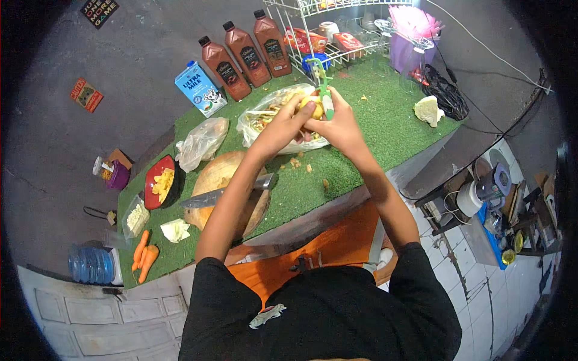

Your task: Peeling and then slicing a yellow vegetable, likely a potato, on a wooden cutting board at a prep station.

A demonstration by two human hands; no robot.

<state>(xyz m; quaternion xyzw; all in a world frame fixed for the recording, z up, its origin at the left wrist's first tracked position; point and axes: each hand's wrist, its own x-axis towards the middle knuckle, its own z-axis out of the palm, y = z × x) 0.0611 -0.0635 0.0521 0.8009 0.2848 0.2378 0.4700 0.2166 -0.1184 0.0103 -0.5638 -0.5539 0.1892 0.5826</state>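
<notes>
Over an open plastic bag of peelings (258,118), my left hand (289,118) holds a yellow peeled potato (316,106). My right hand (336,122) grips a green-and-white peeler (327,101) against the potato's right side; some of its fingers also touch the potato. Beneath my left forearm is a round wooden cutting board (216,173) with a large knife (210,197) lying across it. To its left stands a red and black bowl (152,180) with yellow diced pieces (163,184). Carrots (145,259) lie at the near left corner.
A crumpled plastic bag (203,140), a milk carton (200,90) and three brown bottles (248,54) stand or lie behind the board. White cabbage pieces (175,230) (428,111) rest at both sides. At the back are a white wire rack (311,58) and a purple container (408,54).
</notes>
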